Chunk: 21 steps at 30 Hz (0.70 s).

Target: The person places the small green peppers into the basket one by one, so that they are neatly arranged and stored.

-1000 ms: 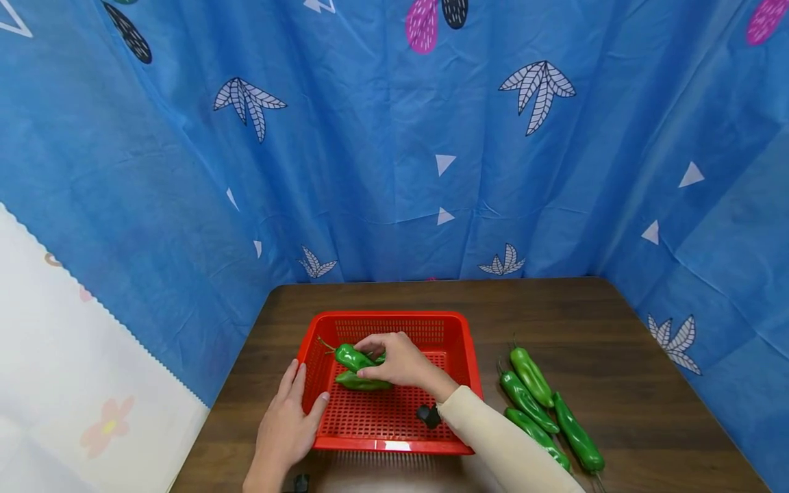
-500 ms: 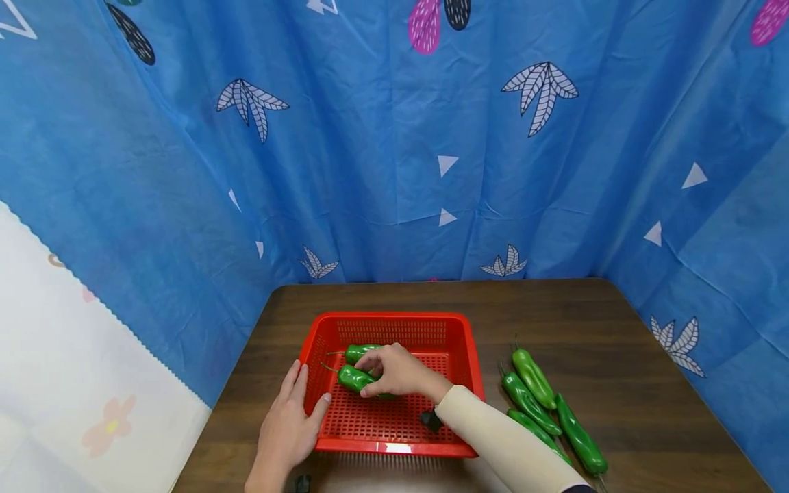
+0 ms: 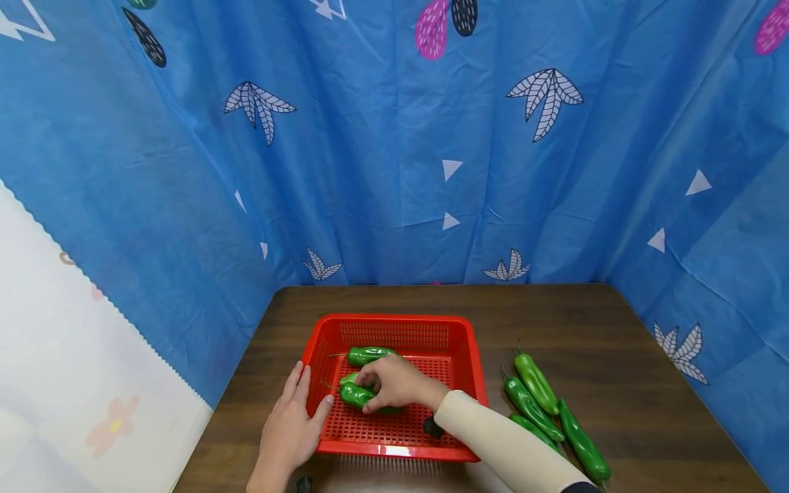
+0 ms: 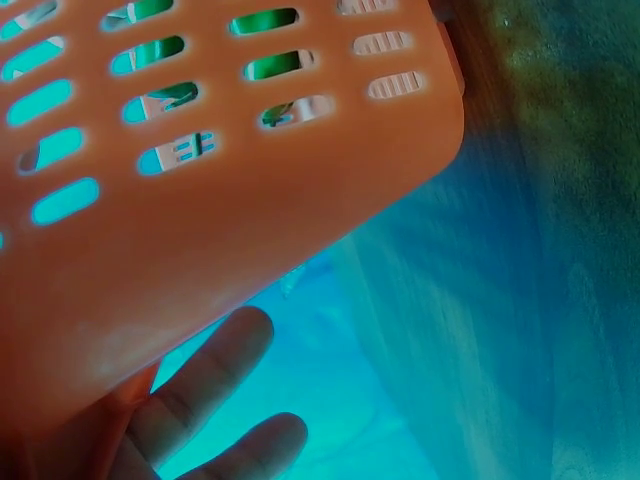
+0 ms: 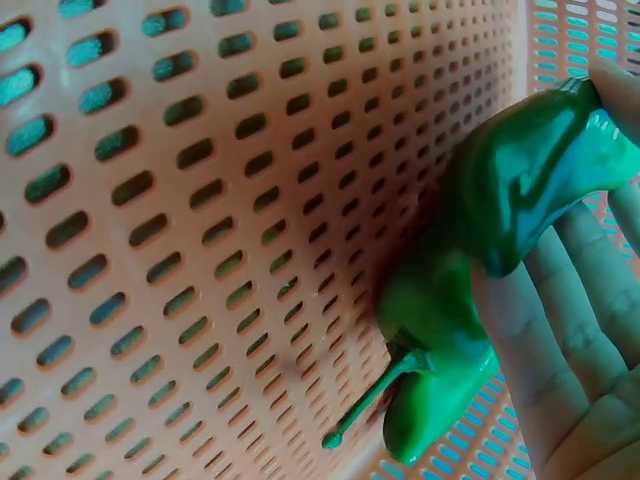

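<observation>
My right hand [image 3: 397, 382] reaches into a red plastic basket [image 3: 394, 452] and holds a green pepper [image 3: 355, 395] between thumb and fingers. In the right wrist view that glossy pepper [image 5: 520, 180] lies across the fingers, with other green peppers [image 5: 440, 330] just beyond it. A lighter pepper [image 3: 348, 378] peeks out behind the held one, partly hidden by the hand. Farther back in the basket lies another green pepper [image 3: 368, 355]. Over the basket's left rim rests my left hand [image 3: 290, 424], its fingers straight along the outside and the thumb toward the inside.
Several more green peppers [image 3: 533, 383] lie on the brown wooden table [image 3: 653, 424] to the right of the basket, partly behind my right sleeve [image 3: 499, 438]. A blue patterned curtain [image 3: 394, 171] hangs behind the table and along its sides.
My right hand has moved slightly toward the basket's front with a pepper. The back pepper has come into view as the hand left it. My left hand stays on the rim.
</observation>
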Tool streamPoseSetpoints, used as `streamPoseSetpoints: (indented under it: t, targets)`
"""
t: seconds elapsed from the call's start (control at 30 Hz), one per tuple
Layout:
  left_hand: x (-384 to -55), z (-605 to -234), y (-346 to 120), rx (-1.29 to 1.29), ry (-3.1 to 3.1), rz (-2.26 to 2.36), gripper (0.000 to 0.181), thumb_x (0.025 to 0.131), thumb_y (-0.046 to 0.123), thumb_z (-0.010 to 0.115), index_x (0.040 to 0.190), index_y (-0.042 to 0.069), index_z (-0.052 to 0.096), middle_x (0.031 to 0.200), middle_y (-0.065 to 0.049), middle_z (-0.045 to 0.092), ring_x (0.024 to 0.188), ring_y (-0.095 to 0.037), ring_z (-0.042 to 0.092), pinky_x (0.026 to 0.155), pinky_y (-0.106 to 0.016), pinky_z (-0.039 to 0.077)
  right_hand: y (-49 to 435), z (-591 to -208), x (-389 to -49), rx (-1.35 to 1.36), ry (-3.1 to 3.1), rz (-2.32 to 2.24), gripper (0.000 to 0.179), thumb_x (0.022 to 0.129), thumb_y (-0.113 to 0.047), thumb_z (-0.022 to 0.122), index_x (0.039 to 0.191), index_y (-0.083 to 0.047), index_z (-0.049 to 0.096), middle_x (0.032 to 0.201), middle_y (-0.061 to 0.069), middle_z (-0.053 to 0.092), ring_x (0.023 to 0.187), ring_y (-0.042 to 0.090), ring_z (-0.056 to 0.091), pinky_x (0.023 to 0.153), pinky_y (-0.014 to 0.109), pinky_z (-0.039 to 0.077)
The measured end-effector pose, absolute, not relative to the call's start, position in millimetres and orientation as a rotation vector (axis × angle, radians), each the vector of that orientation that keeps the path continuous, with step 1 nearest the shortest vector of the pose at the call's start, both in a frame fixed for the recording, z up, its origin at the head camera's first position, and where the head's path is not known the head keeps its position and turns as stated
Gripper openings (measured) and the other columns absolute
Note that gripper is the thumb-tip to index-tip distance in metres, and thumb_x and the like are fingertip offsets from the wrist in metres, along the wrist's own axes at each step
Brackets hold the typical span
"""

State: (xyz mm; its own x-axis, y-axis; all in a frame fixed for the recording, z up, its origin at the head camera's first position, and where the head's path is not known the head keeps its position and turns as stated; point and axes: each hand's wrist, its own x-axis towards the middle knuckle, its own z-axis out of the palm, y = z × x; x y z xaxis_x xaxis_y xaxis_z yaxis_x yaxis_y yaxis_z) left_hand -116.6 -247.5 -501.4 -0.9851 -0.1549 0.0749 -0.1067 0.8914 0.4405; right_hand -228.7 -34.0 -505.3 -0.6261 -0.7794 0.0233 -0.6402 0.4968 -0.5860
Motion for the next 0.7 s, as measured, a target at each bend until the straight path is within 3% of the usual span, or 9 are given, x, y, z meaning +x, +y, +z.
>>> streamPoseSetpoints:
  t: [0.27,0.7]
  targets:
    - [-116.3,-502.2,-247.8,0.205,-2.955,-0.665,0.081,0.098,0.054,0.054,0.159,0.008,0.027,0.169,-0.01,0.017,0.142,-0.045,0.041,0.108,-0.066,0.039,-36.8,-508.6,-225.9,-1.284,2.533,-0.686,0.042,0.074,-0.036,0.09,0.112,-0.025,0.075,0.104,-0.016,0.075,0.093,-0.007,0.066,0.083,0.015,0.053]
    - [-115.8,-501.4,-247.5,0.218,-2.962,-0.666,0.082,0.098,0.056,0.052,0.16,0.008,0.026,0.169,-0.01,0.016,0.143,-0.044,0.04,0.109,-0.065,0.039,-37.6,-516.4,-223.9,-1.332,2.601,-0.56,0.041,0.072,-0.037,0.091,0.109,-0.03,0.076,0.101,-0.019,0.074,0.091,-0.006,0.065,0.079,0.016,0.053]
